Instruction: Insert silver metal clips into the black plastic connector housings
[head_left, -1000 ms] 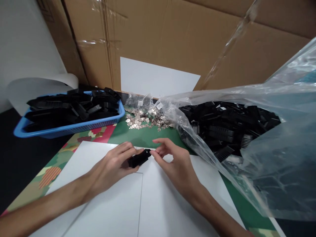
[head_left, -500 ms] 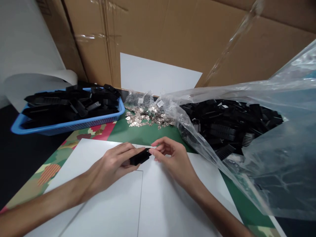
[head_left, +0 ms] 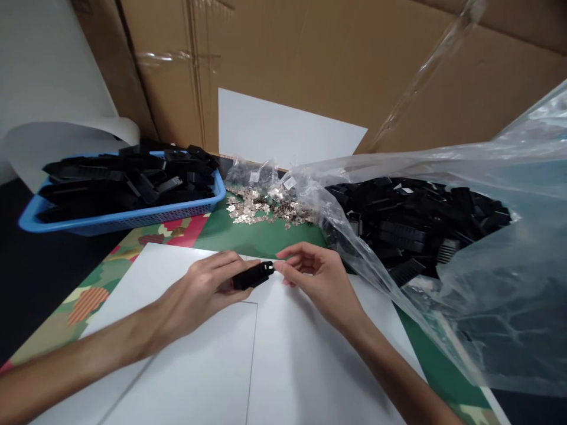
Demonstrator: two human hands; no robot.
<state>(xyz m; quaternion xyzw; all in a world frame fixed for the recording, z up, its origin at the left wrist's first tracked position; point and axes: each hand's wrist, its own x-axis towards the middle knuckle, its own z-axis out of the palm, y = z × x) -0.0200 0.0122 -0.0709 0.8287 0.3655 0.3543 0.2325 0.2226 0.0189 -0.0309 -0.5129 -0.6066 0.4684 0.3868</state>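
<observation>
My left hand is closed around a black plastic part, gripping it between thumb and fingers above the white sheet. At the right end of this part, small pale spots show; whether they are metal or gaps I cannot tell. My right hand is at that same end, its thumb tip at or against the part. A gap shows between the right thumb and forefinger, and the other fingers are loosely curled. I see nothing held in the right hand.
A blue basket heaped with black parts stands at the left. Small silver metal pieces lie in a pile behind my hands. At the right, a clear plastic bag holds many black parts. Cardboard rises behind.
My right hand has drawn slightly right, its thumb moving toward the part's tip. The black part has turned in my left hand, so its end with pale spots shows more.
</observation>
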